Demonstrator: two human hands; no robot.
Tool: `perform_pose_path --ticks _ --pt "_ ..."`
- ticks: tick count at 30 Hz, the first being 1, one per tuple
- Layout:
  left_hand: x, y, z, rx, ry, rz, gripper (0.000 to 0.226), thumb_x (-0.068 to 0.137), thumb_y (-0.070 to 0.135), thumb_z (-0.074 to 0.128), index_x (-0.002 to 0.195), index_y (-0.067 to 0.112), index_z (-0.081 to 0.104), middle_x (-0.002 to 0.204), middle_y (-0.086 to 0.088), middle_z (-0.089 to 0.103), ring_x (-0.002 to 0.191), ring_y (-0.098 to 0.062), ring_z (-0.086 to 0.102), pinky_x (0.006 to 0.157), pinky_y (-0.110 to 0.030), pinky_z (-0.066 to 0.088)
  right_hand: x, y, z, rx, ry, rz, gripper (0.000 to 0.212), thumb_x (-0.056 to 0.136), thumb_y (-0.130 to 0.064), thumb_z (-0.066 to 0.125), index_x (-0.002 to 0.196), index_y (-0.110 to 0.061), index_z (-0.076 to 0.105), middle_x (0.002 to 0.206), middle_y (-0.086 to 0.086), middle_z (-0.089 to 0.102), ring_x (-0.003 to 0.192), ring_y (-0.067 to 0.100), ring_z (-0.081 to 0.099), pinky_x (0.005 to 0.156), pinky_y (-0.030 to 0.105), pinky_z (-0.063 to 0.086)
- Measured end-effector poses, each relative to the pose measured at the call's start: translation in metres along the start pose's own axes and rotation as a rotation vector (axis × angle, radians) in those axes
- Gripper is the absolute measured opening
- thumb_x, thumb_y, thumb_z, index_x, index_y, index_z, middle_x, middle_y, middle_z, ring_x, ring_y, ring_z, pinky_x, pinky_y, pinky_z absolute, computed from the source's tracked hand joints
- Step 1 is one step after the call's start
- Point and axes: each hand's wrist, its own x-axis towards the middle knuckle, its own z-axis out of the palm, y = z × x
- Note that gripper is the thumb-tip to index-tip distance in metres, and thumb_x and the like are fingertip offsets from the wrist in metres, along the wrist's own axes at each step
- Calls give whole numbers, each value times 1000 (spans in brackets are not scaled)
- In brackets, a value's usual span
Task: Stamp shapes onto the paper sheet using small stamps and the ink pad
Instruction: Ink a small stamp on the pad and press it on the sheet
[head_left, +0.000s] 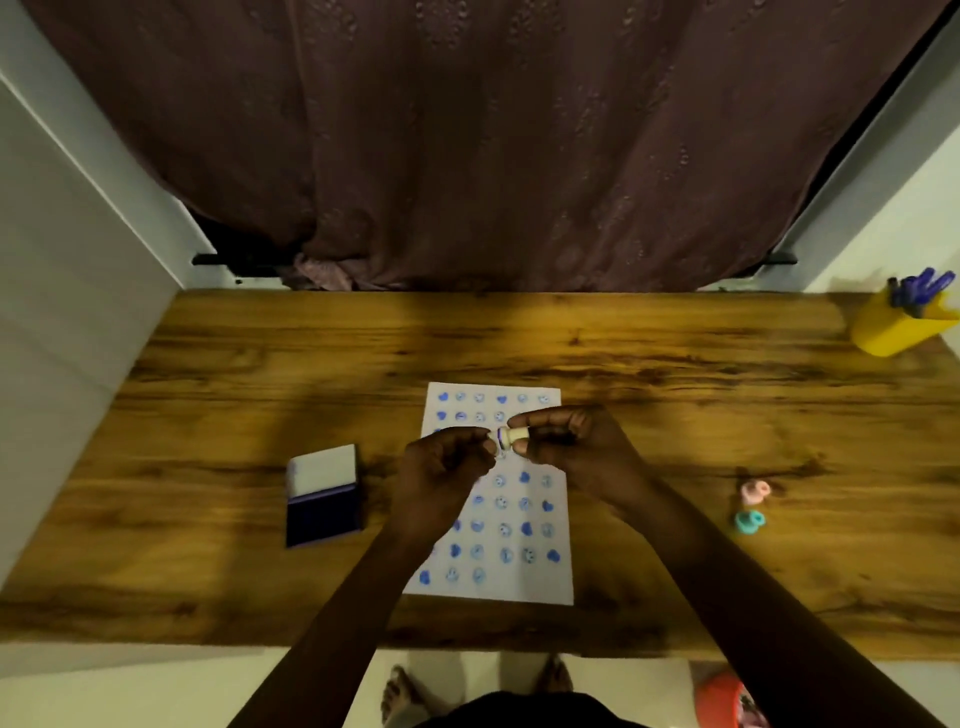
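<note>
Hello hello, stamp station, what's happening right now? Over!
Right hand pinching cream stamp above paper sheet, left hand at its inked end. Ink pad open, left side. Nothing in the way.

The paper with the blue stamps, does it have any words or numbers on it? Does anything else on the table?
No readable text anywhere.
White paper sheet: only blue stamped hearts and smiley faces, no words or numbers.
Dark blue ink pad with open white lid: no label visible.
Yellow plastic pen holder: no print visible.
Small cream stamp held between both hands: too blurred to tell.
</note>
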Motion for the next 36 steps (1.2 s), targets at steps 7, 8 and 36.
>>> perform_pose_path --ticks 7,8,36 --pt "-14 -13 -77 -125 155 -59 9 94 21 70 98 24 78 95 -4 81 92 -27 78 75 -43 65 20 -17 57 -249 -25 -113 28 85 -25 82 113 -22 79 108 -6 79 96 3 74 88 24 59" --pt "-18 -15 -89 -138 169 -61 9 93 26 71 98 24 77 95 -7 80 92 -32 77 73 -49 65 21 -19 68 -292 -38 -124 28 85 -30 82 112 -24 79 107 -9 79 94 1 73 85 19 57" --pt "-40 -73 -226 -132 341 -19 16 97 30 64 97 27 79 89 -1 79 81 -13 74 71 -31 61 47 6 242 -1190 -361 -260 33 99 -25 62 129 -12 61 135 11 63 127 26 58 105 38 51"
